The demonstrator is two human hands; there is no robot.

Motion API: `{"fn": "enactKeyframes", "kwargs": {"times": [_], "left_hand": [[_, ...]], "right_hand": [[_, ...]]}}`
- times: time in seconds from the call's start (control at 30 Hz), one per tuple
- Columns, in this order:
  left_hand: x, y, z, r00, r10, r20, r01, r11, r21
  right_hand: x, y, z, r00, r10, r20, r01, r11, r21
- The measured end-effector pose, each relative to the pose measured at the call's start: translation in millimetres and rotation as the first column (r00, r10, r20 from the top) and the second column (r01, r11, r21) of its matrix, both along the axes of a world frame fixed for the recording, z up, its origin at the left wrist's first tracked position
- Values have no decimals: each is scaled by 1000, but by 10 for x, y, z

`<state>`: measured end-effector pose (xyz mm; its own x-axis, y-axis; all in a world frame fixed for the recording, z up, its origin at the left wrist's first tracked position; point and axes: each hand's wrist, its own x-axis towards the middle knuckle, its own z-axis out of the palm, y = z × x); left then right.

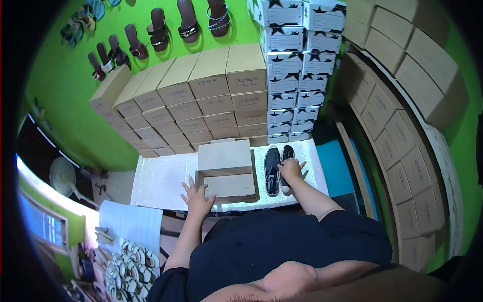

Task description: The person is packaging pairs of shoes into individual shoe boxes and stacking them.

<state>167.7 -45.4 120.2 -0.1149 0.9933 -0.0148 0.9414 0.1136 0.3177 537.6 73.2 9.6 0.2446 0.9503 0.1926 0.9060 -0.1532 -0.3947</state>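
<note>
- Left hand (pixel 197 202), fingers splayed wide, nothing in it, right at the near-left corner of the open box (pixel 232 186), mid-frame: a careless nudge could skew that box.
- Right hand (pixel 291 172), right of centre, over the right-hand dark shoe (pixel 287 152), fingers part-bent; can't tell if it grips, and a loose hold could drop it!
- Left-hand dark shoe (pixel 272 171) lies close alongside: a sideways knock might shove it across the table (pixel 163 176).
</note>
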Motion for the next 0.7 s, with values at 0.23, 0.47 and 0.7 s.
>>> {"fn": "enactKeyframes", "kwargs": {"times": [0.23,0.47,0.7], "left_hand": [[-155,160,-95,994,112,1,-111,993,-40],[-152,476,-120,998,42,50,-40,999,-27],[143,782,68,934,-357,16,352,926,135]], "right_hand": [[196,101,-255,999,33,-41,-38,993,-113],[141,14,271,920,-19,-392,59,994,90],[-701,-127,972,727,156,-668,-84,987,139]]}}
